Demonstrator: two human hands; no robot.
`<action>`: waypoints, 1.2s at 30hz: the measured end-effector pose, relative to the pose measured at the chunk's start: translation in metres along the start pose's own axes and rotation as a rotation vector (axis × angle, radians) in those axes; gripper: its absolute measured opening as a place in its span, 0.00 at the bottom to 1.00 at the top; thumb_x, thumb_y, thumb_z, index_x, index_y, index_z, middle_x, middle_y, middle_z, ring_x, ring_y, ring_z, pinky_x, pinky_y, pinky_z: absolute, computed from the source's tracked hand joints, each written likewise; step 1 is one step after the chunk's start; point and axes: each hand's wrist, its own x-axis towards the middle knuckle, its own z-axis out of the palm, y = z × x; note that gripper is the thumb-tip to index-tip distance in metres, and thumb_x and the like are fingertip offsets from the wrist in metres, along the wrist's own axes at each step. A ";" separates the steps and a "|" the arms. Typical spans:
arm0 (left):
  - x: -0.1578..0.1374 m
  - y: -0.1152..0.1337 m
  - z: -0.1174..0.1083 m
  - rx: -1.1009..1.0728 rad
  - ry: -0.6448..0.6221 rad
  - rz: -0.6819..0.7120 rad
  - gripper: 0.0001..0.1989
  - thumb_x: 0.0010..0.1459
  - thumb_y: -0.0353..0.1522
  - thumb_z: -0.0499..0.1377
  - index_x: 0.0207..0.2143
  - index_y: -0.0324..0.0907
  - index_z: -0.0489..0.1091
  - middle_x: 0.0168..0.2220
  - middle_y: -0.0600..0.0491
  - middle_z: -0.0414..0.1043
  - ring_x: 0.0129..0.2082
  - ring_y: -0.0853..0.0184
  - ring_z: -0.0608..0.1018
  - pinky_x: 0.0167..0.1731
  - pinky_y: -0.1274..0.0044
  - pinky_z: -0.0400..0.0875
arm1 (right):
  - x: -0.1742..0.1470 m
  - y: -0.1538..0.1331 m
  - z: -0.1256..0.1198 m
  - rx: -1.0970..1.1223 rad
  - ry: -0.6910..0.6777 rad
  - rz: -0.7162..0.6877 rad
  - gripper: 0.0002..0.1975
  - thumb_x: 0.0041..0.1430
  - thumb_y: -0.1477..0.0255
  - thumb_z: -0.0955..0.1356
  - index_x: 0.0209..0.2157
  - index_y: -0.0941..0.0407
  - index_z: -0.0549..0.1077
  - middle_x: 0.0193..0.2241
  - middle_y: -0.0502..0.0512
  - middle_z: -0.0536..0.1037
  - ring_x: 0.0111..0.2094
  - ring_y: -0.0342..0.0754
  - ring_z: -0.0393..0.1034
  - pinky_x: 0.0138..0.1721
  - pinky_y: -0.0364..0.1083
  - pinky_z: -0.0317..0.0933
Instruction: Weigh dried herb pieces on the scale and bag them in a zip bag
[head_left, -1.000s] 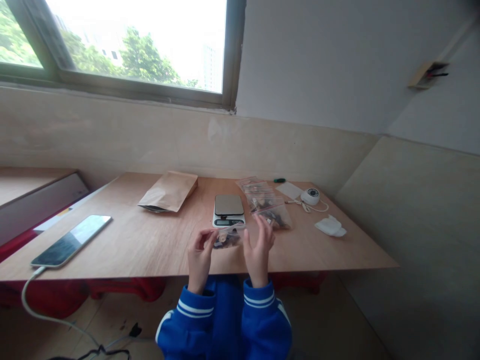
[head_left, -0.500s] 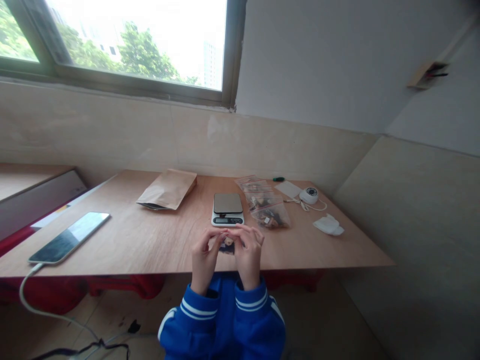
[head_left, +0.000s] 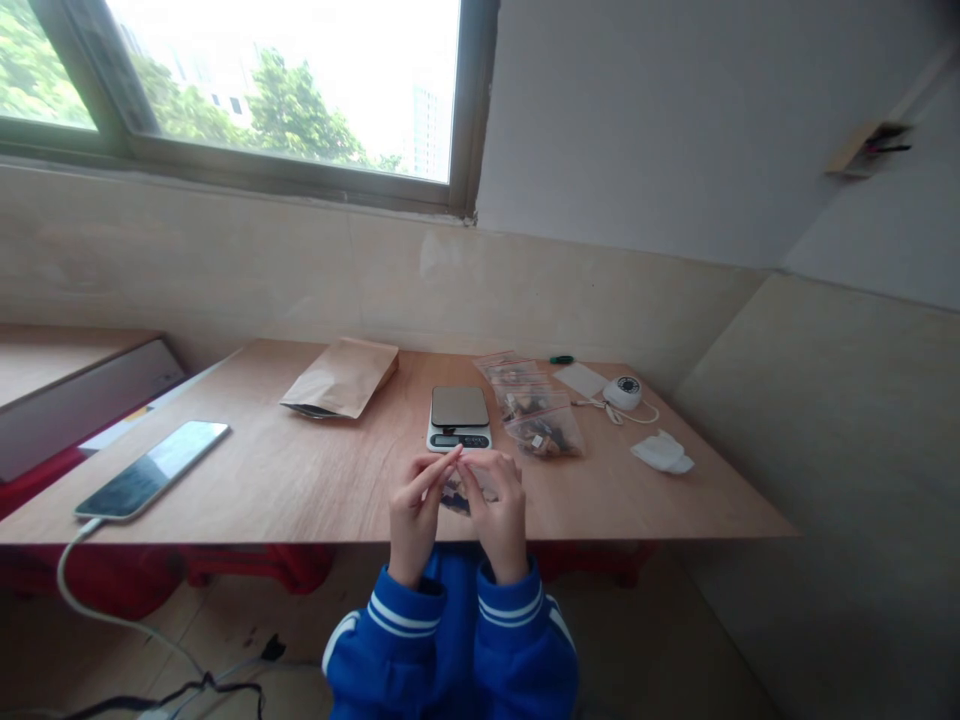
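My left hand point(head_left: 417, 515) and my right hand point(head_left: 499, 512) are raised side by side above the near edge of the wooden table point(head_left: 300, 480). Between them they pinch the top of a small clear zip bag point(head_left: 456, 492) with dark pieces inside; most of the bag is hidden by my fingers. Just beyond the hands stands a small digital scale point(head_left: 458, 417) with nothing on its plate. To the right of the scale lie several more filled zip bags point(head_left: 534, 412).
A brown paper pouch point(head_left: 341, 377) lies at the back left. A phone point(head_left: 152, 467) with a cable lies at the left edge. At the right are a white round device point(head_left: 622, 392) with a cord, a white card point(head_left: 579, 379), a green pen point(head_left: 560, 359) and a white crumpled tissue point(head_left: 661, 452).
My hands came together from apart and now pinch the small bag's top edge between the fingertips; the bag rose off the table. The view shifted slightly.
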 end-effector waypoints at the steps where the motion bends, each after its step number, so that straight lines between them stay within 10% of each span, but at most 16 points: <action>1: 0.000 0.000 0.000 0.005 -0.017 0.011 0.15 0.61 0.31 0.53 0.49 0.49 0.72 0.40 0.51 0.72 0.40 0.68 0.74 0.39 0.79 0.70 | 0.000 0.000 0.000 -0.004 0.017 -0.009 0.07 0.63 0.70 0.64 0.33 0.53 0.73 0.34 0.52 0.78 0.39 0.48 0.69 0.44 0.48 0.58; 11: -0.003 0.003 0.007 0.075 0.017 0.038 0.13 0.61 0.33 0.54 0.46 0.48 0.74 0.36 0.51 0.72 0.38 0.68 0.75 0.37 0.77 0.71 | -0.007 0.005 0.018 -0.135 0.205 0.028 0.12 0.65 0.70 0.60 0.27 0.54 0.68 0.25 0.51 0.74 0.31 0.48 0.66 0.38 0.47 0.57; 20: 0.000 -0.005 -0.001 0.129 0.120 0.002 0.11 0.61 0.33 0.54 0.40 0.47 0.75 0.37 0.53 0.72 0.39 0.68 0.75 0.40 0.77 0.70 | -0.007 0.020 0.013 -0.136 -0.031 0.027 0.11 0.63 0.64 0.63 0.38 0.53 0.75 0.33 0.51 0.79 0.37 0.48 0.69 0.42 0.47 0.57; 36: 0.006 -0.002 -0.001 0.070 -0.013 -0.056 0.08 0.59 0.36 0.55 0.34 0.43 0.73 0.34 0.52 0.73 0.37 0.67 0.76 0.38 0.77 0.70 | -0.010 0.028 0.010 -0.195 0.008 -0.017 0.15 0.64 0.62 0.61 0.37 0.52 0.77 0.31 0.53 0.79 0.36 0.47 0.70 0.43 0.47 0.57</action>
